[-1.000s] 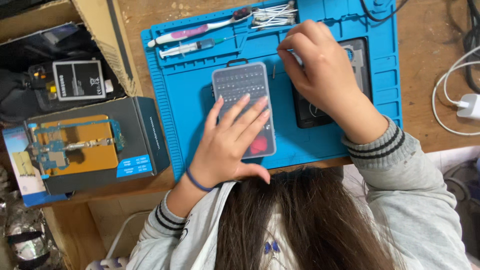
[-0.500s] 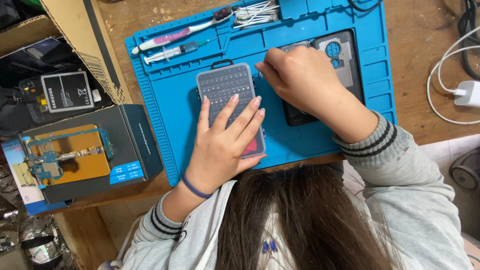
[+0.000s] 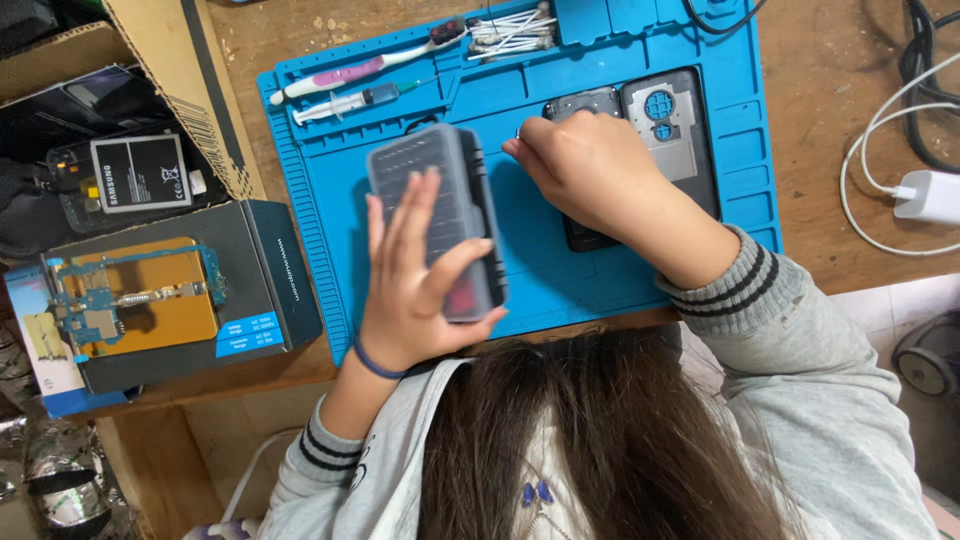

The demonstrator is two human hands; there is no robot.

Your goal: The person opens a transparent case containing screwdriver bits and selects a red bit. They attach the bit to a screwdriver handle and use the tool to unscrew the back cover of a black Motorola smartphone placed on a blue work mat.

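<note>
Grey bit case (image 3: 440, 225), lifted tilted over the blue mat (image 3: 620, 280) on a wooden desk, is clasped by left hand (image 3: 415, 285); right hand (image 3: 590, 175) pinches a small tool above the mat

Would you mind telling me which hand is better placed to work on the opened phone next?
Probably the right hand: it rests on the opened phone. The left hand is occupied, gripping the grey bit case over the blue mat.
</note>
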